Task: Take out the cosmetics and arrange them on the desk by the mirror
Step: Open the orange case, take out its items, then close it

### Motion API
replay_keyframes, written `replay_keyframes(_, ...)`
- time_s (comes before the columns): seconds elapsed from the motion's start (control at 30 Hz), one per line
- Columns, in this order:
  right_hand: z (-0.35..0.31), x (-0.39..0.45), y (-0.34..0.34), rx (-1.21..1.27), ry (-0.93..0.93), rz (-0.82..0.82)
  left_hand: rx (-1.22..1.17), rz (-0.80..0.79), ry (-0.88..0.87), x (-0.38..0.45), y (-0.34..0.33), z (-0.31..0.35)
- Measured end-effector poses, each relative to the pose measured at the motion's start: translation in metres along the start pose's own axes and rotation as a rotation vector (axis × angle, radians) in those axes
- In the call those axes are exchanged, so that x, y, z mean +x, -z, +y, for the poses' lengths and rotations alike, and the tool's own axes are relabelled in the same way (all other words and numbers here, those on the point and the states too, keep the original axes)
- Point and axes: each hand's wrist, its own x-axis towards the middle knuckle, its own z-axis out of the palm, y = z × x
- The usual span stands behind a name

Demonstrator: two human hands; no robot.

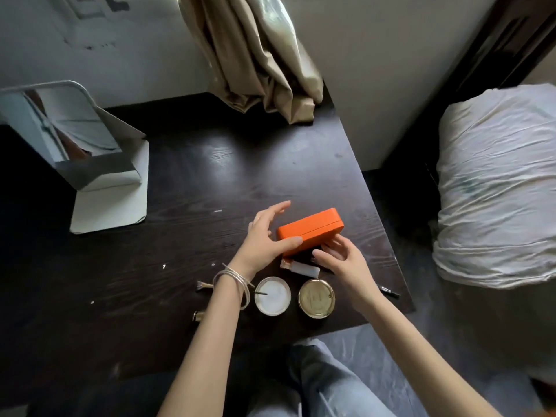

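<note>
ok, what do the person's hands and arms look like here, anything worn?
Both arms are bare to past the elbow, no sleeves or gloves in view. The left hand has a stack of thin silvery bangles at the wrist, one hanging looser. The right hand shows nothing worn: no rings, watch or bands.

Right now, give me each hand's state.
Left hand: open, thumb touching the orange case.
Right hand: open, fingertips at the case's near edge.
</note>
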Motion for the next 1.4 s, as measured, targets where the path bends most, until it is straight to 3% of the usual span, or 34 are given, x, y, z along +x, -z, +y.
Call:
replay_keyframes(0.1, -0.006, 0.014, 0.001, 0.034, -0.003, -0.005, 0.042, 0.051, 0.039, 0.021, -0.005, -0.004)
replay_keyframes(0.4, -0.019, 0.048, -0.020, 0.105, -0.091, -0.055, -0.091, -0.015, 0.126, 0.047, -0.008, -0.015)
replay_keyframes(0.87, -0.030, 0.072, -0.126, -0.088, -0.121, -0.353, -0.299, 0.369, 0.248, 0.019, 0.066, -0.058)
replay_keyframes(1.1, -0.039, 0.081, -0.178, -0.171, -0.140, -0.444, -0.378, 0.387, 0.304, 0.012, 0.113, -0.080)
replay_keyframes(1.4, -0.041, 0.094, -0.184, -0.157, -0.211, -0.552, -0.482, 0.181, 0.364, 0.016, 0.144, -0.080)
